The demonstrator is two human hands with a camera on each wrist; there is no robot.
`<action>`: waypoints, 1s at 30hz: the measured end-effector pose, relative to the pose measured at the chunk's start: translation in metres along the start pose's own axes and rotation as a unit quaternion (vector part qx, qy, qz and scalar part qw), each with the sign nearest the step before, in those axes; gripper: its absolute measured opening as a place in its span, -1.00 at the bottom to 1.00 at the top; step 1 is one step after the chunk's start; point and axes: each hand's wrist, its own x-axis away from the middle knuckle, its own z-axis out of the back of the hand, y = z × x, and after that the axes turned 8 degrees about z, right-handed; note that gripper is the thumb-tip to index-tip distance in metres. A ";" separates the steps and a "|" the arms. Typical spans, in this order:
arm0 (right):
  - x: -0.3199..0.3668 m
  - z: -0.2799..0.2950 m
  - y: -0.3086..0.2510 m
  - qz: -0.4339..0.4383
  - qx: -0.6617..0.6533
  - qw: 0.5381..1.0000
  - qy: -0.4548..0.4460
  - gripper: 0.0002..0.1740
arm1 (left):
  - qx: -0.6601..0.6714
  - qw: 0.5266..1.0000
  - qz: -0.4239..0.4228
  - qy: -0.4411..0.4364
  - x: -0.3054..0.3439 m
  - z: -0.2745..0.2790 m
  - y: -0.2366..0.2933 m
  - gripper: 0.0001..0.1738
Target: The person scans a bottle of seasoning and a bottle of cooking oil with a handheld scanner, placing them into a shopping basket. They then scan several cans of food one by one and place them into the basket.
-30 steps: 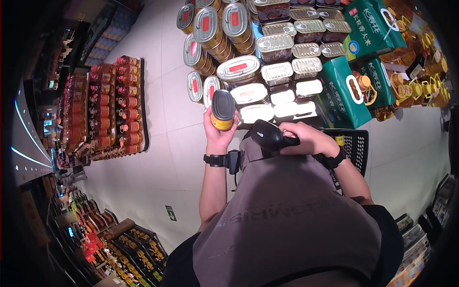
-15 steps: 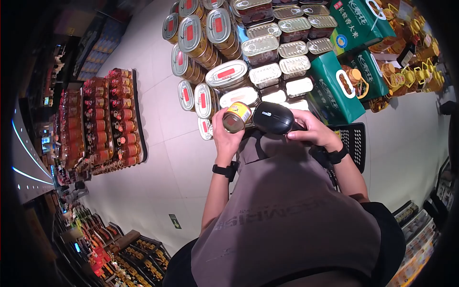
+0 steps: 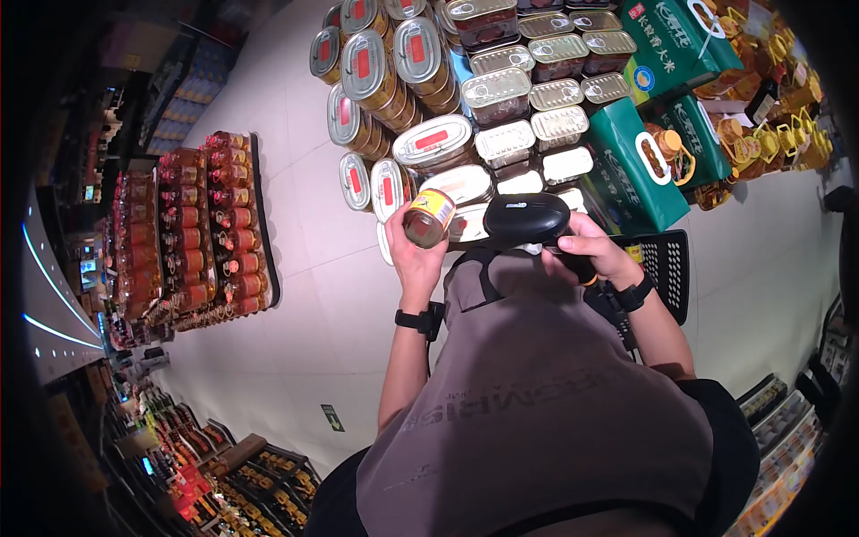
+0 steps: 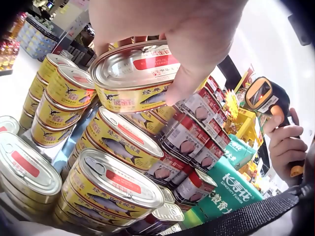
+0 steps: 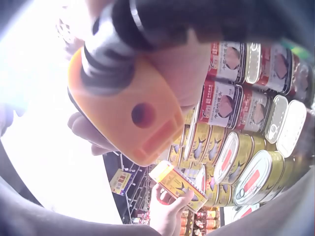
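My left hand (image 3: 419, 268) grips an oval yellow fish can (image 3: 431, 217), its label tipped upward in the head view. Up close in the left wrist view, thumb and fingers clasp the same can (image 4: 133, 81) by its sides, over stacks of matching cans. A black barcode scanner (image 3: 528, 217) is held by the handle in my right hand (image 3: 601, 252), just right of the can. Its dark window shows in the left wrist view, framed in orange. The orange handle end (image 5: 142, 110) fills much of the right wrist view, with the can beyond it.
Stacked oval fish cans (image 3: 434, 141) and rectangular meat tins (image 3: 497, 94) stand ahead. Green rice packs (image 3: 631, 166) and oil bottles (image 3: 787, 148) are on the right. A pallet of red-labelled bottles (image 3: 192, 228) stands left. A black perforated basket (image 3: 664, 277) sits by my right wrist.
My left hand has turned the can from its grey side up to its yellow label up. The right hand has swung the scanner round and moved it slightly right.
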 end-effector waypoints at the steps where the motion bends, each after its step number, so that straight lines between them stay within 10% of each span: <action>1: -0.001 0.004 0.008 0.001 -0.002 1.000 0.001 -0.46 | -0.002 1.000 0.000 -0.001 -0.001 0.004 -0.001 -0.13; 13: -0.033 -0.048 0.034 0.048 -0.109 0.993 -0.005 -0.50 | -0.047 0.998 -0.019 -0.027 -0.035 0.058 -0.026 -0.13; 30: -0.048 -0.117 0.091 0.057 0.107 0.972 0.200 -0.54 | -0.270 0.958 0.053 -0.078 -0.118 0.040 -0.041 -0.01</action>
